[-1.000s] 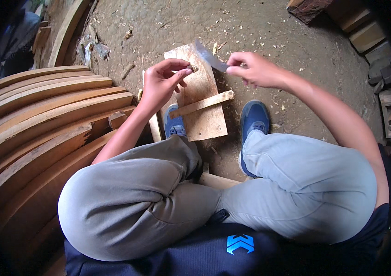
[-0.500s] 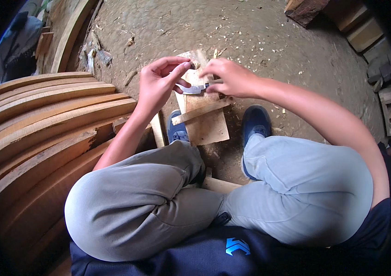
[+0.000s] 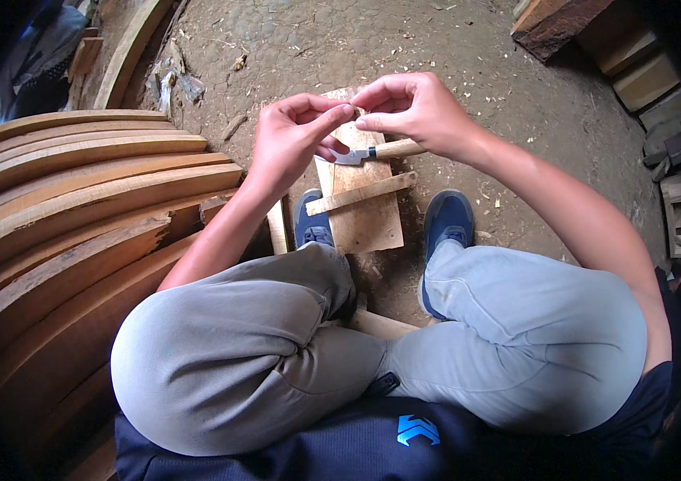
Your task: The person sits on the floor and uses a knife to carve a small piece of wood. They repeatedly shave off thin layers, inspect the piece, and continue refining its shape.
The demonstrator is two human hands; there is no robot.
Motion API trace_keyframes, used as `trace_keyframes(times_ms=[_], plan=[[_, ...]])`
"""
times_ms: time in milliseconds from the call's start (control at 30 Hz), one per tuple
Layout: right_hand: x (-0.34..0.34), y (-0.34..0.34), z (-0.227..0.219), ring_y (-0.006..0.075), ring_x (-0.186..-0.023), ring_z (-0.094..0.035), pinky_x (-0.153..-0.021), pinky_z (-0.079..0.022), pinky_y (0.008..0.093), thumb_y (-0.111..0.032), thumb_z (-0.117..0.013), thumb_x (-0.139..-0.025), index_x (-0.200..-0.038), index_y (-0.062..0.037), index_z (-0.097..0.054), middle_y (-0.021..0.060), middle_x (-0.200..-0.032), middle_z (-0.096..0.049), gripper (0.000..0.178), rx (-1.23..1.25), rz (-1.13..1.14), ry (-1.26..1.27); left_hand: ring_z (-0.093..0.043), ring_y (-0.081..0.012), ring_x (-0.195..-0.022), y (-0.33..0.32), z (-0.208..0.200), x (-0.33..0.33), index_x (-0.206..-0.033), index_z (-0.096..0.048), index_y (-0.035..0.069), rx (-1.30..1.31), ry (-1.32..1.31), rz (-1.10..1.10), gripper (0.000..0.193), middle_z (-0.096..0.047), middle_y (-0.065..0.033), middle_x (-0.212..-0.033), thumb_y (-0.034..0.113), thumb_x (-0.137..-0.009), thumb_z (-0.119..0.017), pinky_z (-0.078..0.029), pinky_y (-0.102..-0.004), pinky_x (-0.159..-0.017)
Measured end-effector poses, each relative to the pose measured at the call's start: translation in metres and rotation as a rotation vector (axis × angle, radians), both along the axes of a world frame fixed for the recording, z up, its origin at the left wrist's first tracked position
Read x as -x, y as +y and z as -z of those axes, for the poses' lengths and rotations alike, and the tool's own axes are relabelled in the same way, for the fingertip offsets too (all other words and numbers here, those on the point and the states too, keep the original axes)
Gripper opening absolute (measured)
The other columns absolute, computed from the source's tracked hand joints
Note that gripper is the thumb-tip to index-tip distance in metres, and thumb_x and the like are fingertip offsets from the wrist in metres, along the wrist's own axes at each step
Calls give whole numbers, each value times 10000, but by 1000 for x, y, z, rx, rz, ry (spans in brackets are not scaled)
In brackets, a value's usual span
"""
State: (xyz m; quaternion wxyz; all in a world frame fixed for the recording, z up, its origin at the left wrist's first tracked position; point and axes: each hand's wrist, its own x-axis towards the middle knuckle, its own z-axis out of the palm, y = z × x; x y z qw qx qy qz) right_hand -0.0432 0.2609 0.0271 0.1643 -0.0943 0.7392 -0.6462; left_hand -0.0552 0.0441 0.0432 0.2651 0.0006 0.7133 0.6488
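My left hand (image 3: 292,143) and my right hand (image 3: 419,114) meet fingertip to fingertip above the far part of a flat wooden board (image 3: 366,228). Both pinch one tiny dark thing (image 3: 355,114) between thumb and forefinger; it is mostly hidden, so its kind does not show. Just below the hands a knife (image 3: 399,149) lies across the board, its light wooden handle to the right and its pale blade partly behind my left fingers. A narrow wooden strip (image 3: 362,193) rests slantwise over the board, nearer to me.
Long curved-looking planks (image 3: 92,172) are stacked along the left. Timber blocks (image 3: 553,26) stand at the upper right, more wood along the right edge. Wood chips lie scattered on the earth floor (image 3: 300,48). My blue shoes (image 3: 448,218) flank the board.
My right hand has let go of the knife, which now lies on the board. It has moved up to my left fingertips and pinches the tiny thing there.
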Motion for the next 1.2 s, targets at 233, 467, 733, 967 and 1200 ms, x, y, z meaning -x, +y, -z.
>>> trace_keyframes(times_ms=[233, 467, 733, 967, 1200], plan=[[8, 6, -20, 159, -902, -719, -834, -578, 287, -122, -768, -871, -1105, 13, -718, 115, -996, -749, 275, 96, 42, -31, -672, -113, -633, -4, -2, 4, -1119, -650, -17, -112, 59, -89, 298, -731, -121, -955, 231, -961, -690, -517, -205, -517], [-1, -1, -65, 150, -926, -711, -871, -565, 289, -93, -755, -882, -1106, 38, -703, 114, -1008, -745, 265, 151, 41, -42, -598, -65, -548, -8, 17, 4, -1026, -653, 14, -111, 82, -177, 264, -682, -61, -811, 276, -992, -650, -474, -190, -473], [-27, -31, -163, 200, -691, -696, -654, -590, 302, 23, -809, -730, -928, 29, -722, 118, -772, -699, 216, 395, -346, 496, -575, -64, -499, -10, 16, 3, -952, -645, 13, -179, 71, -127, 358, -665, -59, -735, 351, -1034, -561, -438, -195, -444], [-48, -39, -206, 183, -720, -680, -670, -578, 294, -3, -785, -762, -976, 26, -712, 112, -819, -684, 227, 594, -529, 754, -547, -68, -457, -13, 21, 0, -921, -643, 0, -179, 87, -141, 369, -659, -70, -712, 340, -1036, -556, -419, -210, -428], [-54, -32, -212, 166, -749, -663, -686, -567, 286, -28, -761, -794, -1024, 23, -702, 106, -867, -669, 243, 576, -542, 759, -544, -72, -456, -8, 21, 1, -939, -645, -3, -214, 106, -127, 379, -658, -71, -711, 343, -1045, -531, -420, -213, -430]])
